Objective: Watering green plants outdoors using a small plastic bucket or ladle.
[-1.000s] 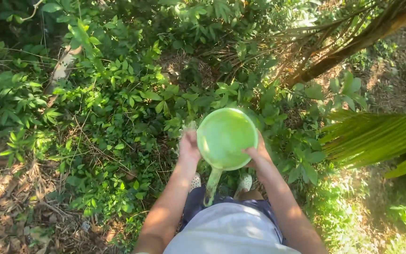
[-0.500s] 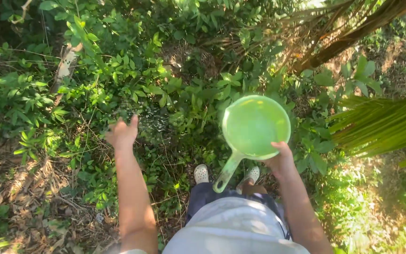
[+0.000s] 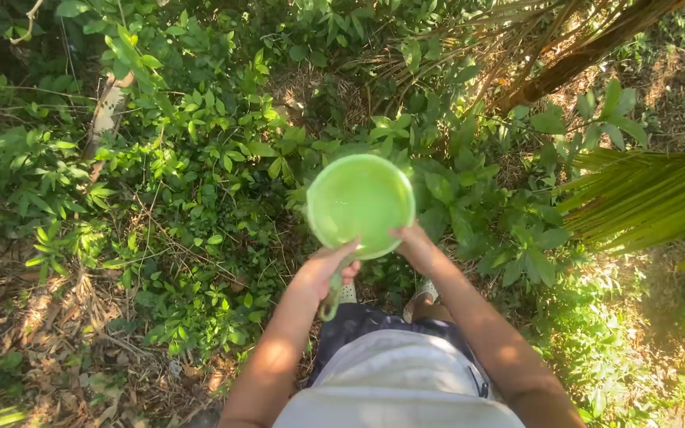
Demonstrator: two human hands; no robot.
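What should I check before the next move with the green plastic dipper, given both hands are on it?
1. Left hand on the handle of the round green plastic dipper: ok, fingers wrap the handle just below the bowl.
2. Right hand on the bowl's lower rim: ok, touching it.
3. Dipper level: cannot tell; the open mouth faces the camera.
4. Contents: cannot tell; the inside looks uniformly green, no waterline visible.
5. Footing: cannot tell; only the light shoes show partly, among the low leafy plants.
6. Space to the right: not ok, a palm frond reaches in there.
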